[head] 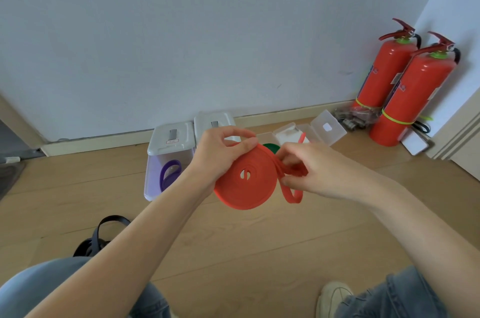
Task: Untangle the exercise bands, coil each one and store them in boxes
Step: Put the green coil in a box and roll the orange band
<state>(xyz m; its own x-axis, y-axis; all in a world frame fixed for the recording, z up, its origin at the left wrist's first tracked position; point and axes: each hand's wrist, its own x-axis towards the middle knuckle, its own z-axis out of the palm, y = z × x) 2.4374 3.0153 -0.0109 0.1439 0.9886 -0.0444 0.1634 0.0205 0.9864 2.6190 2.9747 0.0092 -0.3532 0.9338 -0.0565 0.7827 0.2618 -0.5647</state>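
Setting: pale wooden floor is being looked down on, with a plain white wall behind; the red coil is being used as the landmark for every place below.
Red coil: a red exercise band is being held flat in mid-air above the floor, wound into a disc so the turns are kept from springing apart.
Left hand: is being closed on the coil's upper left edge, thumb and fingers pinching the disc to keep it steady.
Right hand: is being closed on the loose red tail at the coil's right edge, apparently so the last length can be wound on.
Purple band: is being kept in a clear box left of the coil.
Green band: is being partly hidden just behind the coil, near open clear boxes.
Extinguishers: are being stood far right of the coil, against the wall.
Stage: judged as coiling nearly done, boxing not yet.
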